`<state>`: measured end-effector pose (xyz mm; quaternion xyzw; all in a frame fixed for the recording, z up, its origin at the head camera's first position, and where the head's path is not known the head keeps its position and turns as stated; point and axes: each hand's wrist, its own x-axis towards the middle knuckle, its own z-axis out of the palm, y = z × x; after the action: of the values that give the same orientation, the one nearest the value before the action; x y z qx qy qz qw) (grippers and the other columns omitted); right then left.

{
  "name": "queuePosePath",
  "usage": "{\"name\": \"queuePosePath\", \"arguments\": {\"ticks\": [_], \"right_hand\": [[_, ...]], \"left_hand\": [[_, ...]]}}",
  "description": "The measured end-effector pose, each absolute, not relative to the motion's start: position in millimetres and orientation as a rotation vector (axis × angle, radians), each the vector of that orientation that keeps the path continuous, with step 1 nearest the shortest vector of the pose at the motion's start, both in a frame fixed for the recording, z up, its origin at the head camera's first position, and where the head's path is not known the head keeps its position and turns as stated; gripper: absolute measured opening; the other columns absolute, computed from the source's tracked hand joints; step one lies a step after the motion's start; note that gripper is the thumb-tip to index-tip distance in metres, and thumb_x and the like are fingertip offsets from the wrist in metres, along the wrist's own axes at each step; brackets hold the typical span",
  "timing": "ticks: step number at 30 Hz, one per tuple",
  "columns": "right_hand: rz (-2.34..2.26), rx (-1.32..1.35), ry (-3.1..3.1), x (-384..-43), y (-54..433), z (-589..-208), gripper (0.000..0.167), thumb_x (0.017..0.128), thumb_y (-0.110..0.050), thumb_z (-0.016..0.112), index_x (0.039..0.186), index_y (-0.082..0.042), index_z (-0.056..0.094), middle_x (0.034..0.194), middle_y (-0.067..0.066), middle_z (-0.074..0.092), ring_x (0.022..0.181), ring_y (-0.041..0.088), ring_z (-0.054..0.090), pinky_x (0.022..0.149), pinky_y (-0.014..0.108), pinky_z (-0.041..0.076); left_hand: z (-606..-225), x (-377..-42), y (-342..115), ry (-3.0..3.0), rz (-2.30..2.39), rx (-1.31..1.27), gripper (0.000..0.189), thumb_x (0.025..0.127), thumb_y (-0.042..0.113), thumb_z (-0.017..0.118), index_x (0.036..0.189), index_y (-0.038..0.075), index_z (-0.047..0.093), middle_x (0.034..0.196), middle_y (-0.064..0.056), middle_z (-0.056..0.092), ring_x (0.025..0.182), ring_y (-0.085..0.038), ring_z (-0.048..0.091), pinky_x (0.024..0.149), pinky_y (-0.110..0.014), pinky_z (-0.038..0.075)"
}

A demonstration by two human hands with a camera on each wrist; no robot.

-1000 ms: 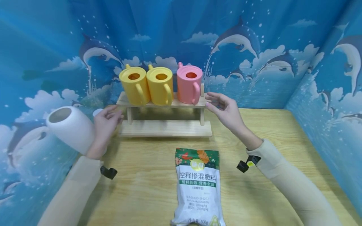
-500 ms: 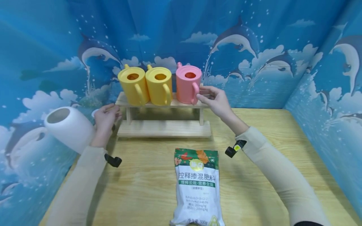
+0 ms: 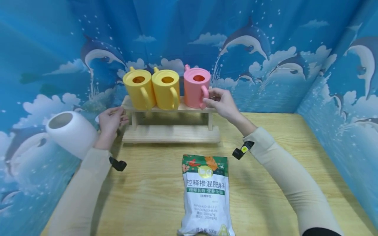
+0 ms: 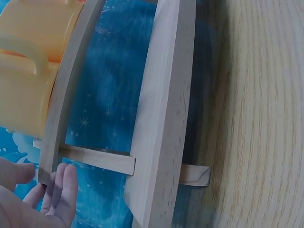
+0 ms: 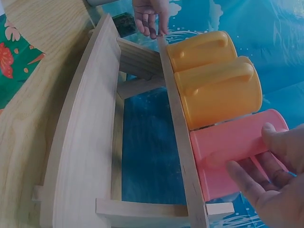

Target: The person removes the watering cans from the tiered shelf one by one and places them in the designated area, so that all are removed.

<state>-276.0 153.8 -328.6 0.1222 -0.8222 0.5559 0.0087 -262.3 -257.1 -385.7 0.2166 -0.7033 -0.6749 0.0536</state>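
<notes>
A two-tier wooden shelf (image 3: 171,133) stands at the back of the table. Two yellow watering cans (image 3: 138,90) (image 3: 166,90) and a pink watering can (image 3: 195,88) are lined up on its upper board. My right hand (image 3: 222,103) grips the pink can's handle; the right wrist view has its thumb and fingers around that handle. At the shelf's left end is my left hand (image 3: 110,123). In the left wrist view its thumb and fingers lie on either side of the upper board's end (image 4: 46,173), pinching it.
A white vase (image 3: 72,132) appears tilted beside my left forearm. A fertilizer bag (image 3: 206,196) lies on the wooden table (image 3: 141,186) in front of the shelf. Blue dolphin-print curtains (image 3: 283,49) enclose the back and sides. A dark green object (image 5: 125,24) sits near the left hand.
My right hand has moved left from beside the shelf's right end onto the pink watering can's handle. The left hand has shifted slightly at the shelf's left end. The cans stay in place.
</notes>
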Motion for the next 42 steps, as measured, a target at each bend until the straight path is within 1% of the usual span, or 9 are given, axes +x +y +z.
{"name": "queuePosePath", "arguments": {"ticks": [3,6,13,16,21,25,28,35,42], "right_hand": [[1.744,0.363,-2.552,-275,155,-328,0.027,0.102,-0.011,0.071,0.128,-0.003,0.07,0.112,0.012,0.071,0.09,0.018,0.068,0.084,0.035,0.07],[1.764,0.351,-2.532,-273,157,-325,0.027,0.103,-0.01,0.07,0.128,-0.001,0.069,0.111,0.011,0.069,0.09,0.018,0.068,0.083,0.034,0.071],[1.805,0.393,-2.463,-261,177,-314,0.027,0.105,-0.009,0.066,0.13,0.001,0.067,0.11,0.005,0.069,0.093,0.012,0.073,0.087,0.041,0.07],[1.814,0.41,-2.424,-252,190,-309,0.027,0.105,-0.01,0.065,0.13,0.001,0.066,0.108,0.0,0.069,0.094,0.008,0.075,0.086,0.037,0.07],[1.792,0.38,-2.367,-239,213,-303,0.024,0.105,-0.012,0.066,0.126,-0.003,0.067,0.11,-0.005,0.07,0.096,0.006,0.076,0.08,0.028,0.07],[1.793,0.359,-2.304,-232,233,-301,0.022,0.103,-0.012,0.068,0.123,-0.002,0.068,0.109,-0.005,0.07,0.096,0.006,0.076,0.078,0.023,0.069],[1.828,0.334,-2.253,-229,249,-301,0.023,0.102,-0.013,0.071,0.122,-0.002,0.069,0.108,-0.003,0.069,0.096,0.007,0.076,0.078,0.023,0.069],[1.816,0.219,-2.265,-224,277,-317,0.024,0.101,-0.014,0.071,0.122,-0.003,0.068,0.106,-0.005,0.07,0.091,0.003,0.075,0.076,0.02,0.068],[1.967,0.244,-2.217,-228,287,-357,0.024,0.101,-0.005,0.071,0.123,0.002,0.066,0.105,-0.003,0.068,0.092,0.004,0.075,0.078,0.02,0.068]], "left_hand": [[-385,-263,-258,-2.178,-2.025,0.667,0.054,0.106,0.031,0.063,0.153,0.007,0.054,0.09,0.012,0.069,0.07,0.0,0.073,0.079,-0.019,0.068],[-384,-263,-259,-2.184,-2.026,0.673,0.053,0.106,0.031,0.064,0.152,0.006,0.055,0.089,0.012,0.069,0.07,0.0,0.074,0.081,-0.02,0.068],[-386,-264,-257,-2.196,-2.017,0.651,0.052,0.106,0.029,0.064,0.15,0.004,0.055,0.085,0.013,0.068,0.068,0.0,0.073,0.079,-0.021,0.069],[-387,-266,-254,-2.2,-2.02,0.633,0.051,0.106,0.028,0.064,0.15,0.003,0.055,0.085,0.012,0.068,0.067,0.0,0.072,0.078,-0.021,0.069],[-388,-267,-254,-2.217,-1.994,0.621,0.051,0.107,0.029,0.062,0.15,0.003,0.055,0.085,0.013,0.068,0.065,0.0,0.072,0.074,-0.019,0.068],[-387,-266,-255,-2.226,-1.97,0.62,0.051,0.107,0.029,0.062,0.15,0.003,0.055,0.083,0.014,0.068,0.064,0.0,0.071,0.072,-0.019,0.068],[-387,-265,-255,-2.226,-1.966,0.611,0.051,0.107,0.028,0.061,0.151,0.002,0.054,0.083,0.013,0.068,0.064,0.0,0.071,0.072,-0.019,0.068],[-384,-263,-255,-2.229,-1.957,0.589,0.051,0.108,0.027,0.06,0.15,-0.001,0.052,0.08,0.014,0.067,0.066,-0.004,0.074,0.073,-0.02,0.069],[-383,-263,-256,-2.192,-1.978,0.572,0.045,0.107,0.026,0.062,0.143,-0.002,0.055,0.075,0.014,0.067,0.061,-0.005,0.073,0.07,-0.022,0.069]]}}
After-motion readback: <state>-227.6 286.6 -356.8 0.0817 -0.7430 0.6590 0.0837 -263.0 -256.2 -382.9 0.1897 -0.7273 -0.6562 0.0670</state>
